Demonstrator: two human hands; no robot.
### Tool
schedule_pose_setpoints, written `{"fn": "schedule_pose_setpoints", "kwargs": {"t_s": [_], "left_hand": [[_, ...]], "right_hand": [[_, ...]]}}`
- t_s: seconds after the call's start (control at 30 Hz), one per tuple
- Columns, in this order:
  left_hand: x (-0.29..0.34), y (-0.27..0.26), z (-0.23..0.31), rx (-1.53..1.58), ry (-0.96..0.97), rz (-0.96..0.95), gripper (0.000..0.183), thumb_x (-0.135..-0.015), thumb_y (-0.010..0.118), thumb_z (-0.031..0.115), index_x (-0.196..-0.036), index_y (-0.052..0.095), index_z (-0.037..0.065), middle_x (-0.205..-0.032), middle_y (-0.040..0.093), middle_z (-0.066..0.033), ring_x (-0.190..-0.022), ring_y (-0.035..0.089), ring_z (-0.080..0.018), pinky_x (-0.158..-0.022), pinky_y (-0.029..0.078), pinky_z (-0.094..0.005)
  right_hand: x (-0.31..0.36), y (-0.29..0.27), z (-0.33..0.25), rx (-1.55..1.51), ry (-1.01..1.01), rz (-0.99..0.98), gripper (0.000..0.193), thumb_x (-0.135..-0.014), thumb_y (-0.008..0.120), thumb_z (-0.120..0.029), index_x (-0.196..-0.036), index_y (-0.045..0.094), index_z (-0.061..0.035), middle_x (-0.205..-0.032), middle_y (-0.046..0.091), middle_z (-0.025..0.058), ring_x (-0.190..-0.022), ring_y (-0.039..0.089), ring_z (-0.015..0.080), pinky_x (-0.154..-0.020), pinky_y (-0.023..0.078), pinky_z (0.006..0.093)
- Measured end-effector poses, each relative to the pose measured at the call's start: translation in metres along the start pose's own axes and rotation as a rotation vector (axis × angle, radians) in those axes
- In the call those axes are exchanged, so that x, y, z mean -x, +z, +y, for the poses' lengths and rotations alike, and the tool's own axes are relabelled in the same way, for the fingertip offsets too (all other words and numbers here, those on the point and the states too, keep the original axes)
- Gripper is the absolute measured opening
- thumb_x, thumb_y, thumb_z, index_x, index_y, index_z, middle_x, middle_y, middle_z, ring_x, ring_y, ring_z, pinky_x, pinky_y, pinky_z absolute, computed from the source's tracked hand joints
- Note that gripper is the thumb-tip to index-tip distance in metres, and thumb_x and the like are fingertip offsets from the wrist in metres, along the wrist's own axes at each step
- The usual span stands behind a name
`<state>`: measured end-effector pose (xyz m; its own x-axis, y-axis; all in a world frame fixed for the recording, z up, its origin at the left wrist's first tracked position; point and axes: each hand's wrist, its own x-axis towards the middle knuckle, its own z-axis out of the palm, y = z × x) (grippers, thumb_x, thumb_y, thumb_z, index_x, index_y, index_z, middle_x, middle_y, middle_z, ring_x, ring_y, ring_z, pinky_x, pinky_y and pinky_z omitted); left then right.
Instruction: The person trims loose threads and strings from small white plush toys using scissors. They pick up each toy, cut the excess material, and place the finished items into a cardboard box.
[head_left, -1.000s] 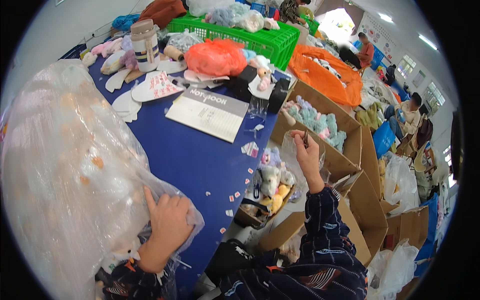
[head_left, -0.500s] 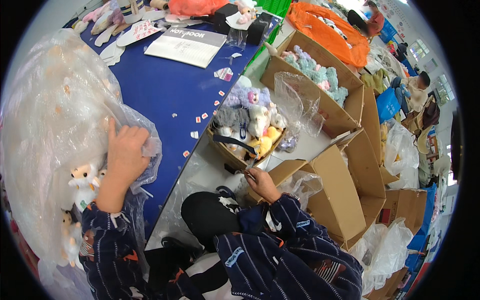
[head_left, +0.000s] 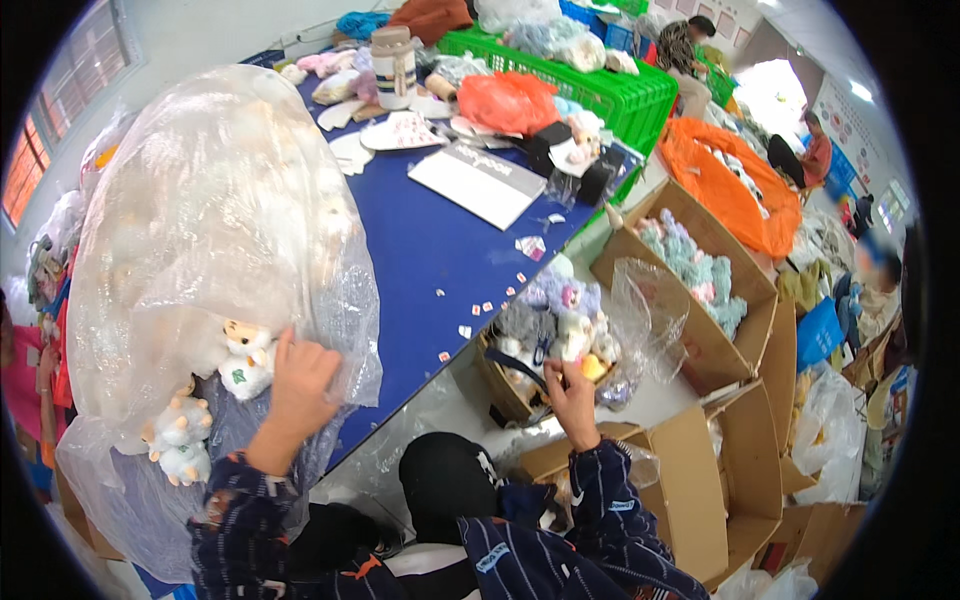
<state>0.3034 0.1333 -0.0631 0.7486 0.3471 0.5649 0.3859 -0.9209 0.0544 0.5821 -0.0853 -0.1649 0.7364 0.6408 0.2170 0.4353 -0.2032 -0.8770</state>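
On the left edge of the blue tabletop (head_left: pixel 420 250) stands a large clear plastic bag (head_left: pixel 210 250), bulging and upright, filled with small plush toys; a few white and tan ones (head_left: pixel 245 360) press against its lower wall. Left hand (head_left: pixel 300 385) lies on the bag's lower right side, fingers spread flat against the film, not closed around anything. Right hand (head_left: pixel 572 395) is low beside the tabletop, at the near rim of an open cardboard box (head_left: pixel 505 395) packed with grey, lilac and yellow plush toys (head_left: pixel 555 320). Its fingers are curled shut; a dark strap (head_left: pixel 520 368) runs across the box just by them, but whether they pinch it cannot be told. A loose clear bag (head_left: pixel 650 310) sits just right of that box. Further right, a second cardboard box (head_left: pixel 720 350) holds pale teal plush. On the far tabletop: a white flat box (head_left: pixel 480 185), an orange bag (head_left: pixel 505 100), a green crate (head_left: pixel 610 90). Small paper scraps (head_left: pixel 480 305) dot the blue surface.
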Motion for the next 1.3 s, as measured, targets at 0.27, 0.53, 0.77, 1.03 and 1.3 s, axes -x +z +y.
{"fn": "schedule_pose_setpoints", "kwargs": {"t_s": [0.27,0.53,0.77,1.03,1.3], "left_hand": [[-0.003,0.011,-0.002,0.023,-0.058,0.083,0.013,-0.069,0.067,0.014,-0.07,0.054,0.009,-0.068,0.051,-0.0039,-0.072,0.053,-0.0222,-0.091,0.035,-0.0446],[0.001,0.01,-0.008,0.098,-0.082,0.111,0.012,-0.068,0.066,0.014,-0.068,0.055,0.009,-0.065,0.049,-0.0028,-0.069,0.052,-0.0219,-0.088,0.037,-0.0444],[-0.007,0.016,-0.008,0.167,-0.041,0.143,0.013,-0.069,0.066,0.015,-0.068,0.054,0.009,-0.064,0.048,-0.0034,-0.068,0.051,-0.0227,-0.086,0.038,-0.0443],[-0.002,0.01,-0.01,0.138,-0.043,0.117,0.012,-0.069,0.065,0.015,-0.068,0.054,0.009,-0.064,0.048,-0.004,-0.068,0.052,-0.0229,-0.085,0.038,-0.0439],[-0.002,0.012,-0.01,0.109,-0.03,0.113,0.013,-0.068,0.066,0.014,-0.067,0.054,0.009,-0.064,0.05,-0.0048,-0.067,0.052,-0.0234,-0.084,0.038,-0.0431]], "right_hand": [[-0.162,0.037,-0.069,-0.082,-0.313,0.034,0.021,-0.081,0.061,-0.016,-0.092,0.061,0.0023,-0.071,0.063,0.0092,-0.058,0.059,0.0175,-0.052,0.045,0.0312],[-0.225,0.068,-0.065,-0.556,0.308,-0.012,0.021,-0.073,0.065,-0.012,-0.087,0.058,0.0025,-0.064,0.053,0.0036,-0.038,0.04,0.0102,-0.036,0.036,0.0256],[-0.243,0.076,-0.061,-0.399,0.027,0.25,0.026,-0.071,0.065,-0.007,-0.093,0.059,0.0045,-0.073,0.059,0.0044,-0.058,0.053,0.0106,-0.052,0.044,0.024],[-0.168,0.131,-0.12,0.362,-0.707,0.175,0.009,-0.074,0.06,-0.006,-0.083,0.057,-0.0081,-0.081,0.057,0.0083,-0.069,0.06,0.03,-0.057,0.049,0.037],[-0.138,0.138,-0.128,0.511,-0.923,-0.05,0.006,-0.076,0.054,-0.011,-0.078,0.051,-0.0068,-0.079,0.051,0.0084,-0.065,0.06,0.0232,-0.052,0.048,0.034]]}}
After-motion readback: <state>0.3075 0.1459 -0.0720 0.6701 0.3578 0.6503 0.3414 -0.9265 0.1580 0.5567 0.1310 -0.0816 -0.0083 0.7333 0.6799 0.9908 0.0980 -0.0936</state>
